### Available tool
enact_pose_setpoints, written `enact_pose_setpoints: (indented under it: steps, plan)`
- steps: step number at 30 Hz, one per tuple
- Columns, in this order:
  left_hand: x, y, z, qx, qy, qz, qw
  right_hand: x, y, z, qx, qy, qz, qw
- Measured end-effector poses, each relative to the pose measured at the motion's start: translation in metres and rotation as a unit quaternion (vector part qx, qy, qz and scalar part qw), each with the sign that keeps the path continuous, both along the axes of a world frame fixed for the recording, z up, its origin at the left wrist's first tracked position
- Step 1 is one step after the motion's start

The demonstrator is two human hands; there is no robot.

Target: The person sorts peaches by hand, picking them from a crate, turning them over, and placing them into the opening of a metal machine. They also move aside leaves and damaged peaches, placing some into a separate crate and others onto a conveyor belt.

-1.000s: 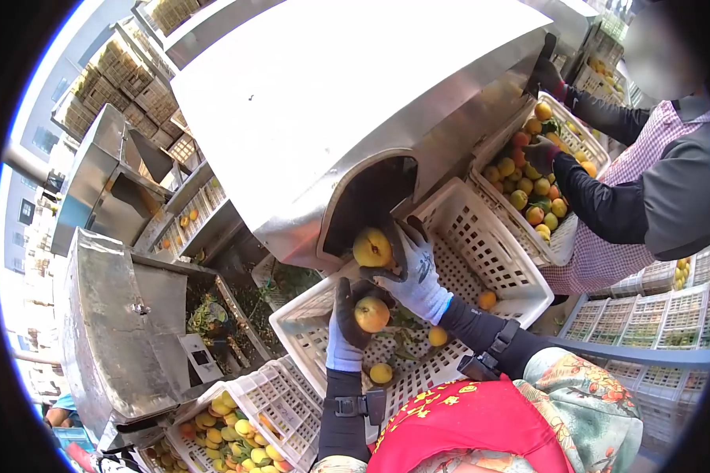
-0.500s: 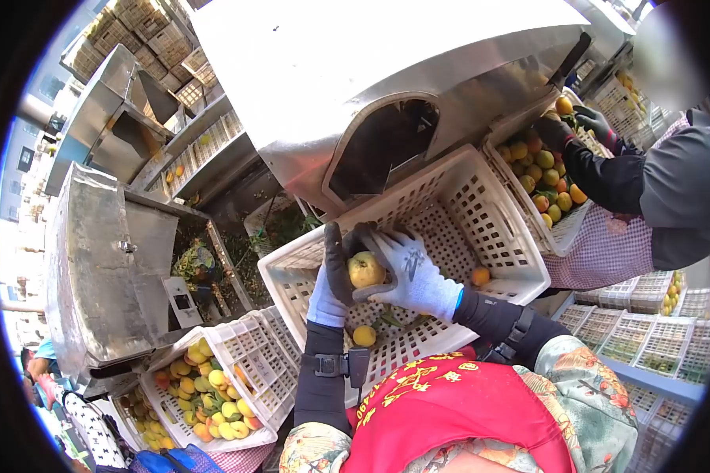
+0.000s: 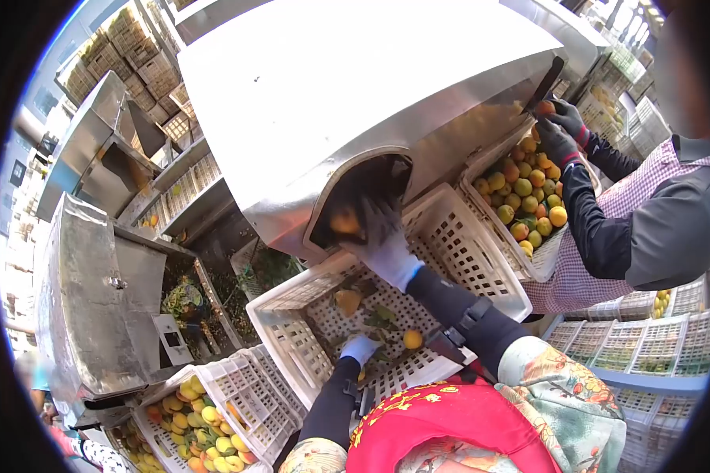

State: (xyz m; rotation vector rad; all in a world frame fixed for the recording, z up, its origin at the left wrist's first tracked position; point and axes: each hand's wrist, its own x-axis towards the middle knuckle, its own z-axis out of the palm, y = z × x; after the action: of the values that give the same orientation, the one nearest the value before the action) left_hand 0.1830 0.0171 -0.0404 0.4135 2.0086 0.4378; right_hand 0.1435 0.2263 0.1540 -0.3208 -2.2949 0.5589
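My right hand, in a pale glove with a dark coated palm, reaches into the dark opening of a metal machine. A peach, blurred by motion, sits between its thumb and fingers. My left hand is low inside a white plastic crate, beside some green leaves; its fingers are largely hidden. Close to it in the crate are a brownish-yellow peach and a rounder orange-yellow peach.
To the right, a co-worker's gloved hands hold a fruit over a crate full of peaches. Another filled crate stands at lower left. The machine's white metal hood rises ahead. Stacked crates stand at lower right.
Both hands were together around a peach above the crate. My right hand has gone forward into the opening with a peach; my left hand has dropped into the crate. The view has shifted.
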Motion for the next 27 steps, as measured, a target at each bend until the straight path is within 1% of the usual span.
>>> enact_pose_setpoints:
  steps: [1, 2, 4, 6, 7, 8, 9, 10, 11, 12, 13, 14, 15, 16, 17, 18, 19, 20, 21, 22, 23, 24, 25, 26, 27]
  plan:
    - [0.006, -0.008, -0.014, -0.076, -0.005, -0.13, 0.989, -0.028, 0.005, 0.001, 0.068, 0.006, -0.012, 0.998]
    - [0.02, -0.018, -0.022, -0.146, -0.017, -0.261, 0.954, -0.05, 0.013, 0.0, 0.133, 0.006, -0.019, 0.991]
    - [0.024, -0.025, -0.011, -0.219, -0.088, -0.383, 0.893, -0.052, 0.016, 0.045, 0.019, -0.053, 0.042, 0.997]
    - [0.047, -0.053, -0.069, -0.208, 0.001, -0.289, 0.934, -0.024, 0.019, 0.053, 0.055, 0.022, 0.012, 0.998]
    - [0.05, -0.057, -0.069, -0.21, -0.015, -0.312, 0.926, 0.001, 0.024, 0.053, 0.036, 0.005, 0.051, 0.998]
    - [0.046, -0.049, -0.066, -0.209, -0.031, -0.333, 0.919, 0.023, 0.028, 0.037, 0.026, -0.016, 0.046, 0.998]
    - [0.046, -0.045, -0.064, -0.217, -0.013, -0.334, 0.917, 0.042, 0.032, 0.013, 0.081, -0.088, 0.157, 0.98]
    - [0.045, -0.043, -0.058, -0.226, 0.005, -0.337, 0.914, 0.064, 0.034, -0.014, 0.129, -0.157, 0.267, 0.942]
    - [0.04, -0.037, -0.043, -0.193, 0.003, -0.293, 0.936, 0.094, 0.032, -0.067, 0.064, -0.308, 0.286, 0.905]
    - [0.029, -0.032, -0.034, -0.163, 0.006, -0.246, 0.955, 0.117, 0.026, -0.107, -0.001, -0.444, 0.3, 0.844]
    - [0.017, -0.034, -0.044, -0.124, -0.067, -0.223, 0.964, 0.114, 0.016, -0.106, -0.045, -0.668, 0.292, 0.683]
    - [0.007, -0.033, -0.05, -0.084, -0.134, -0.194, 0.968, 0.121, 0.005, -0.131, -0.019, -0.743, 0.299, 0.598]
    - [0.008, -0.033, -0.055, -0.087, -0.137, -0.189, 0.968, 0.134, -0.001, -0.151, -0.056, -0.736, 0.302, 0.603]
    - [0.009, -0.033, -0.057, -0.045, -0.111, -0.103, 0.987, 0.137, -0.011, -0.163, -0.053, -0.735, 0.309, 0.602]
    - [0.007, -0.03, -0.05, -0.003, -0.082, -0.017, 0.997, 0.138, -0.021, -0.173, -0.046, -0.743, 0.322, 0.585]
    - [0.005, -0.027, -0.044, -0.008, -0.081, -0.012, 0.997, 0.14, -0.031, -0.183, -0.041, -0.752, 0.335, 0.567]
    - [0.001, -0.016, -0.019, -0.028, -0.136, 0.032, 0.99, 0.145, -0.034, -0.197, -0.07, -0.739, 0.306, 0.596]
    - [-0.005, -0.009, -0.006, -0.044, -0.186, 0.076, 0.979, 0.145, -0.032, -0.201, -0.067, -0.737, 0.307, 0.599]
    - [-0.003, -0.015, -0.007, 0.042, -0.243, 0.18, 0.952, 0.142, -0.027, -0.205, -0.07, -0.717, 0.284, 0.633]
    - [-0.001, -0.021, -0.012, 0.044, -0.241, 0.179, 0.953, 0.142, -0.026, -0.205, -0.079, -0.696, 0.259, 0.665]
    - [0.0, -0.024, -0.017, 0.137, -0.221, 0.156, 0.953, 0.13, -0.02, -0.185, -0.077, -0.694, 0.256, 0.669]
    - [-0.003, -0.025, -0.023, 0.231, -0.199, 0.132, 0.943, 0.115, -0.007, -0.164, -0.168, -0.685, 0.196, 0.682]
    - [-0.008, -0.029, -0.014, 0.258, 0.011, -0.116, 0.959, 0.106, -0.001, -0.141, -0.261, -0.667, 0.134, 0.685]
    - [-0.009, -0.029, -0.008, 0.261, 0.016, -0.121, 0.958, 0.106, 0.003, -0.13, -0.259, -0.662, 0.131, 0.691]
    - [-0.008, -0.025, -0.002, 0.29, 0.035, -0.121, 0.949, 0.106, 0.009, -0.121, -0.402, -0.586, 0.158, 0.686]
